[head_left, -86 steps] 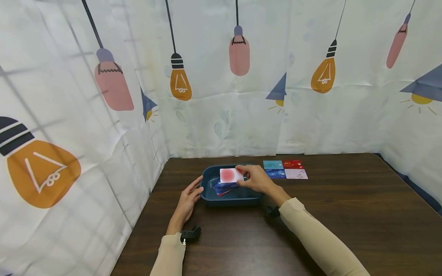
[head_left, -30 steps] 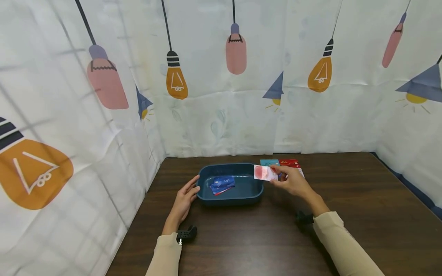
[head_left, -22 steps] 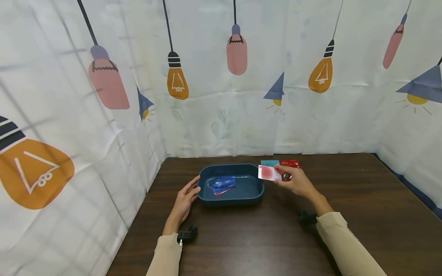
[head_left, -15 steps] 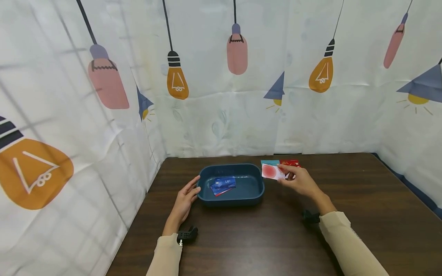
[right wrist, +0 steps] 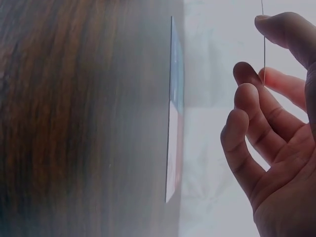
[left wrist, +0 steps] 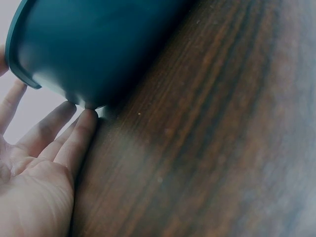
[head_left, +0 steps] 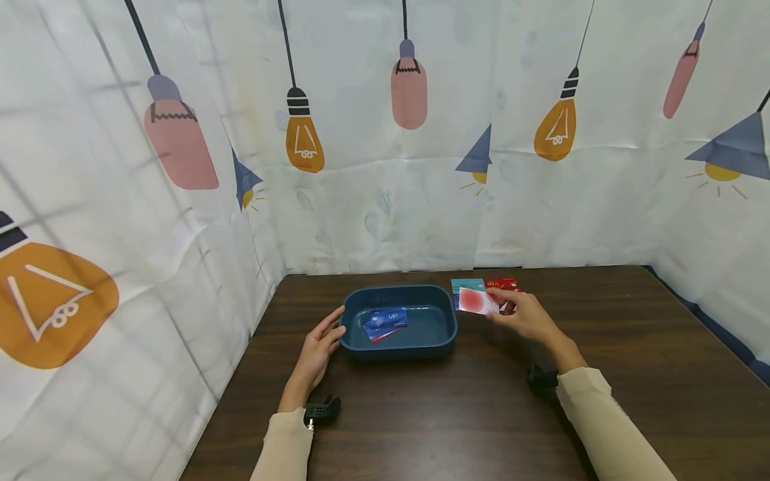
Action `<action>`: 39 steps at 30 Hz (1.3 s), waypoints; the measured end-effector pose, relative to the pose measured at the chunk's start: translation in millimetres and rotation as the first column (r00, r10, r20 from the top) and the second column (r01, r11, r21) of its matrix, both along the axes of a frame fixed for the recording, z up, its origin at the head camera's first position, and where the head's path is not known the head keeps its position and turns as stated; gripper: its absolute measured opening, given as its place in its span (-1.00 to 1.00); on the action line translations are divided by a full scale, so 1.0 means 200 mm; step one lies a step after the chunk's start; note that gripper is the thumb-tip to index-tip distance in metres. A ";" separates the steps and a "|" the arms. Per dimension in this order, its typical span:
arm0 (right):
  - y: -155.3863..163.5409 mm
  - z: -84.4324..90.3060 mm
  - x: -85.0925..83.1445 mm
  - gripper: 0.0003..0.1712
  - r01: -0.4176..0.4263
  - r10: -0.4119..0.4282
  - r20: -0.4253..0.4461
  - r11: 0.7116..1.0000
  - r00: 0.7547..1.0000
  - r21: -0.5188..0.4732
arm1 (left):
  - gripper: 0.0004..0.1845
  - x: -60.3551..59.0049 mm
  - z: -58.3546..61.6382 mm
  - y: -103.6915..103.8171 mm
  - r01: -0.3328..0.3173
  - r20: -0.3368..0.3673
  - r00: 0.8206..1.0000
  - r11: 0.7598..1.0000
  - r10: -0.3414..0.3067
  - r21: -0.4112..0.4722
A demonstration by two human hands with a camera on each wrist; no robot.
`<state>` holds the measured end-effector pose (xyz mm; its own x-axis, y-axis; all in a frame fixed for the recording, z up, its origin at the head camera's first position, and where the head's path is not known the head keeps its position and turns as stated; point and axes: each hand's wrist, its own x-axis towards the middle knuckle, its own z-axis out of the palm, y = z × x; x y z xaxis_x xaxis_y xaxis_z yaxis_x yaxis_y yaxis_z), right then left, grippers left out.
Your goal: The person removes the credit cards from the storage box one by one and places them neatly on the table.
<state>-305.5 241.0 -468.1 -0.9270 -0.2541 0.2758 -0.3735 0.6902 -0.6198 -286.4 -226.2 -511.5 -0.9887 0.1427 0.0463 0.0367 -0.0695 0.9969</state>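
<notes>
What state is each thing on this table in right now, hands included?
White card with a red circle: pinched in the right hand, held over the laid-out cards.
Right hand: gripping that card.
Left hand: open, fingers resting against the tray's side.
Blue tray: upright on the table, holding cards.
Blue VIP card: lying in the tray over other cards.
Teal card: flat on the table.
Red card: flat, partly hidden by the hand.
</notes>
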 end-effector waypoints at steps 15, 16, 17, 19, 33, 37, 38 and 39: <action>0.03 -0.05 -0.02 -0.32 0.005 -0.007 0.034 0.999 0.999 0.053 | -0.45 0.01 0.00 0.00 -0.003 0.000 1.000 1.000 0.003 0.003; 0.03 -0.05 -0.02 -0.32 0.004 -0.006 0.031 0.998 0.999 0.055 | -0.45 0.01 0.00 0.00 -0.002 0.001 1.000 1.000 0.002 0.004; 0.03 -0.06 -0.02 -0.32 0.002 -0.004 0.027 0.998 1.000 0.057 | -0.44 0.01 0.00 0.00 -0.001 0.000 1.000 1.000 0.001 0.005; 0.03 -0.06 -0.02 -0.33 -0.006 0.005 0.016 0.998 1.000 0.057 | -0.44 0.01 0.00 0.00 0.001 -0.002 1.000 1.000 -0.001 0.003; 0.05 -0.09 -0.03 -0.31 -0.057 0.044 0.103 0.990 0.994 0.126 | -0.45 0.01 0.00 0.01 -0.003 0.002 1.000 1.000 0.003 0.011; 0.04 -0.08 -0.03 -0.32 -0.076 0.054 0.143 0.986 0.988 0.152 | -0.45 0.00 0.00 0.00 -0.009 0.006 1.000 1.000 0.009 0.013; 0.04 -0.08 -0.03 -0.32 -0.077 0.053 0.154 0.985 0.987 0.157 | -0.45 0.00 0.00 0.00 -0.009 0.006 1.000 1.000 0.009 0.011; 0.04 -0.08 -0.03 -0.32 -0.082 0.055 0.163 0.983 0.985 0.163 | -0.46 0.00 0.00 0.00 -0.008 0.006 1.000 1.000 0.008 0.012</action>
<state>-310.8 249.1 -484.5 -0.9340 -0.3493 0.0752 -0.3308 0.7659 -0.5513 -285.8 -225.7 -512.1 -0.9901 0.1342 0.0420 0.0313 -0.0810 0.9962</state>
